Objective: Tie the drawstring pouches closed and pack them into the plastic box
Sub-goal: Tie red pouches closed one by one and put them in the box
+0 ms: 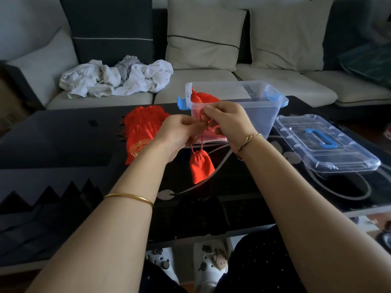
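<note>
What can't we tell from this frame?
Knot: head view; fingers of the left hand and right hand cover where they pinch the cord above the hanging pouch; tied or not, unclear.
Count in the pile: head view; pouches overlap, left hand covers its right edge.
Contents of the box: head view; one pouch shows, hands hide the rest.

From where I stand, two red pouches can be counted singly: one hanging pouch (pixel 202 167) at mid-frame and one boxed pouch (pixel 206 96) just above centre. One pile (pixel 143 127) of more lies left of centre, too bunched to count. There is one box (pixel 260 111) with two latches (pixel 182 103), and one lid (pixel 325 144) at right. Two hands: left hand (pixel 179 134), right hand (pixel 228 121). Three cushions (pixel 203 37) run along the top. One laundry heap (pixel 118 78) sits upper left, and two shoes (pixel 211 263) are at the bottom.
</note>
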Demonstrator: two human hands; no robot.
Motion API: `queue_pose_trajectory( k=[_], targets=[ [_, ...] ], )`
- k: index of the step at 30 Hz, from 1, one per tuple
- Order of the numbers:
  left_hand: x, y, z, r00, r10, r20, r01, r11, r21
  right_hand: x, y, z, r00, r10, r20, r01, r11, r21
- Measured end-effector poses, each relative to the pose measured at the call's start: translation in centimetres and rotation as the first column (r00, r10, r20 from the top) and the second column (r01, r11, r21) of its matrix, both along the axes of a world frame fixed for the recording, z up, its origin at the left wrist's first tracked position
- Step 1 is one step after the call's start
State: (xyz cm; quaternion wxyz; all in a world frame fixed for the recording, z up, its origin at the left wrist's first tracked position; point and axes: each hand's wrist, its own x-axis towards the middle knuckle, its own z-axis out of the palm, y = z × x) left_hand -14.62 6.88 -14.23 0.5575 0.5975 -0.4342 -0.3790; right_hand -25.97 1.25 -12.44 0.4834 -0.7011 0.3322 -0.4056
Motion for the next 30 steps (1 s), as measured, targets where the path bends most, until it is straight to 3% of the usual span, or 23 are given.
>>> queue_pose_trajectory(
  k=[3,4,8,10,15,20,22,24,26,28,30],
  targets=[
    [0.3,-0.1,-0.2,0.999,0.034,-0.001,-0.034,0.999,0.015,0.0,-0.1,-0.2,0.986,-0.019,0.163,-0.02,0.972,0.236],
    [0.3,0.0,-0.2,0.999,0.031,-0.023,-0.03,0.999,0.022,-0.1,-0.2,-0.4,0.988,-0.04,0.151,-0.006,0.957,0.289],
    [0.2,0.1,-0.2,0.996,0.034,-0.082,-0.03,0.999,0.043,-0.5,-0.5,-1.5,0.985,0.062,-0.163,0.003,0.928,0.371],
    [0.3,0.1,-0.1,0.995,0.036,-0.091,-0.033,0.999,0.04,-0.4,-0.6,-1.8,0.971,0.109,-0.212,-0.027,0.934,0.357],
    [0.3,0.0,-0.2,0.991,0.098,-0.096,-0.097,0.995,0.017,-0.4,-0.6,-1.4,0.985,0.133,-0.109,-0.086,0.929,0.361],
    [0.5,-0.3,-0.5,0.995,0.103,-0.014,-0.103,0.994,0.021,-0.5,-0.8,-1.8,0.856,0.195,-0.479,-0.076,0.964,0.256],
    [0.5,-0.3,-0.4,0.995,0.075,0.069,-0.077,0.997,0.025,-0.2,-1.0,-2.3,0.905,0.091,-0.416,-0.028,0.988,0.155],
    [0.3,-0.3,-0.3,0.984,0.039,0.172,-0.038,0.999,-0.008,0.1,-1.4,-2.7,0.971,0.038,-0.236,-0.004,0.99,0.143],
    [0.2,-0.3,-0.4,0.94,0.033,0.34,-0.005,0.997,-0.083,0.3,-1.6,-3.2,0.99,0.121,-0.074,-0.096,0.956,0.278],
    [0.2,-0.5,-0.7,0.849,0.08,0.522,0.011,0.986,-0.169,0.3,-1.6,-3.5,0.981,0.195,-0.012,-0.174,0.899,0.402],
    [0.2,-0.6,-1.0,0.788,0.126,0.603,0.011,0.976,-0.219,0.1,-1.4,-3.3,0.969,0.246,0.023,-0.225,0.841,0.492]
  ],
)
